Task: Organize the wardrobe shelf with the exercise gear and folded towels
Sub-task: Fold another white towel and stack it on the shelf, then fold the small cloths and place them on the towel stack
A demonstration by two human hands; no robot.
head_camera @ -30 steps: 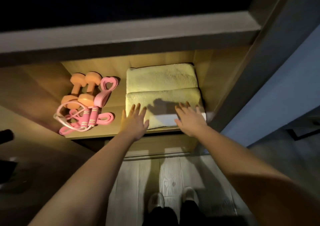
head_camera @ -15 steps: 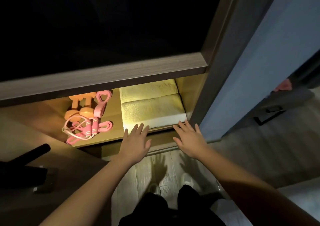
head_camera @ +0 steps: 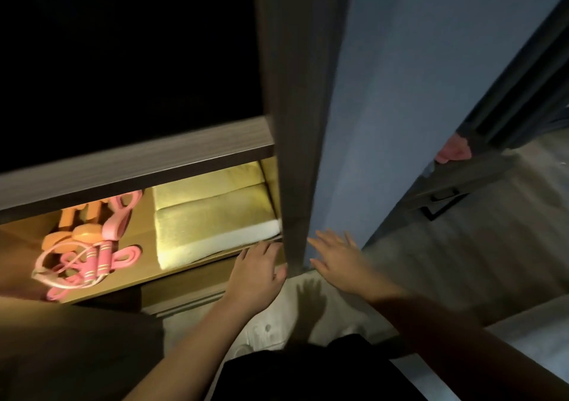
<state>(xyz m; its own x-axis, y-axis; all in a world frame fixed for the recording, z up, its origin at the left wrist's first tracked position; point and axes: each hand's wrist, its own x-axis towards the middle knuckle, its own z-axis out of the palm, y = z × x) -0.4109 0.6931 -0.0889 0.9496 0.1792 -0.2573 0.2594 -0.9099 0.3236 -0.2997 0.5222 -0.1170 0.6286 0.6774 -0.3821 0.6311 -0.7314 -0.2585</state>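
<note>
Grey wardrobe post (head_camera: 294,154) between spread hands (head_camera: 255,277) (head_camera: 338,259), folded towels (head_camera: 215,225) beside it.

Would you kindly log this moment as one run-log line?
left hand: open, by shelf front | right hand: open, empty | folded towels: shelf right | dumbbells, jump rope: shelf left

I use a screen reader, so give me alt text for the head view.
A person's left hand and right hand are held open and empty before a lit wooden wardrobe shelf. On it, folded cream towels lie to the right of orange dumbbells and a pink skipping rope.
</note>
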